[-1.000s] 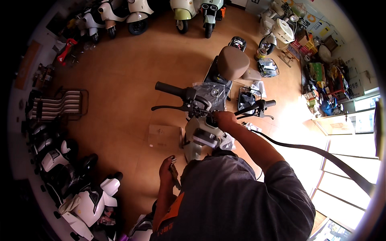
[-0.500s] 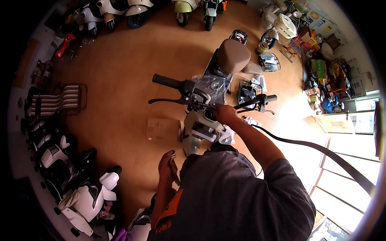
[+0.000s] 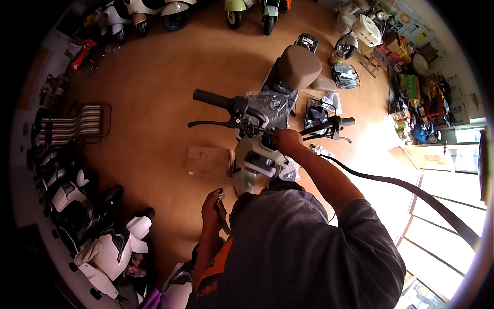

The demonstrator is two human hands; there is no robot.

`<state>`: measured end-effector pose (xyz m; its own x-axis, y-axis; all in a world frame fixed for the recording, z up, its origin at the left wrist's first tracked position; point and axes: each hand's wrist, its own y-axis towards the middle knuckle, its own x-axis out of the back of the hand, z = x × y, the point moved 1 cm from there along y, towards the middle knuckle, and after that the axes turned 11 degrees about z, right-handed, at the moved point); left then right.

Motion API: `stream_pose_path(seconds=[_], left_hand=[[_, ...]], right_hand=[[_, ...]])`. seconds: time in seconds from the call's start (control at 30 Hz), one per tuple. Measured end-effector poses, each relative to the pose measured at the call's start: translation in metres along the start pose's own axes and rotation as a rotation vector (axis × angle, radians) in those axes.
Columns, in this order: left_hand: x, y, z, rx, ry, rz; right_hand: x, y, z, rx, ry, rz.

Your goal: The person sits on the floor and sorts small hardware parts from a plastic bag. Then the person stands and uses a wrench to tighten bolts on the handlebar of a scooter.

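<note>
In front of me stands an electric scooter with a pale front body point(image 3: 264, 150), its handlebar point(image 3: 247, 110) carrying black grips and brake levers. My right hand point(image 3: 288, 141) reaches to the middle of the handlebar, among dark cables. Its fingers are closed there, and what they grip is hidden. Low on the left, my left hand point(image 3: 210, 208) is closed round a slim hand tool point(image 3: 221, 212) with a metal tip and brownish handle; its exact kind is unclear. Clear plastic wrap point(image 3: 270, 110) lies over the scooter behind the handlebar, before the brown seat point(image 3: 299, 67).
A flat cardboard box point(image 3: 208, 160) lies on the floor left of the scooter. Black wire baskets point(image 3: 346, 76) sit to the right. Parked scooters point(image 3: 110, 252) line the left side, near a striped folding chair point(image 3: 77, 124). A dark strap or hose point(image 3: 396, 180) crosses on the right.
The view has shifted slightly. My right hand stays at the middle of the handlebar, and my left hand still holds the tool, a touch higher in view.
</note>
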<state>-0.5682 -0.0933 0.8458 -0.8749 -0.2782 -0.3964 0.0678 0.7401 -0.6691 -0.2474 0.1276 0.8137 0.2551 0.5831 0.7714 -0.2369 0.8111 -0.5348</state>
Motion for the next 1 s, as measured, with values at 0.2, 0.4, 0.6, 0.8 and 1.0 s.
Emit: stream_pose_path(seconds=[0.2, 0.4, 0.6, 0.8, 1.0], left_hand=[[0.000, 0.002, 0.002, -0.006, 0.010, 0.017], [0.000, 0.002, 0.005, 0.002, 0.022, 0.023], [-0.007, 0.000, 0.000, -0.001, 0.052, 0.031], [-0.008, 0.000, 0.001, -0.013, 0.079, -0.003], [-0.010, 0.002, 0.002, -0.032, 0.120, 0.010]], right_hand=[[-0.007, -0.002, -0.003, 0.002, 0.017, -0.046], [-0.007, 0.002, -0.002, 0.021, -0.020, -0.028], [-0.023, 0.002, -0.015, 0.095, 0.050, -0.184], [-0.004, 0.003, 0.000, -0.029, 0.031, -0.009], [-0.022, 0.008, -0.019, 0.166, 0.073, -0.169]])
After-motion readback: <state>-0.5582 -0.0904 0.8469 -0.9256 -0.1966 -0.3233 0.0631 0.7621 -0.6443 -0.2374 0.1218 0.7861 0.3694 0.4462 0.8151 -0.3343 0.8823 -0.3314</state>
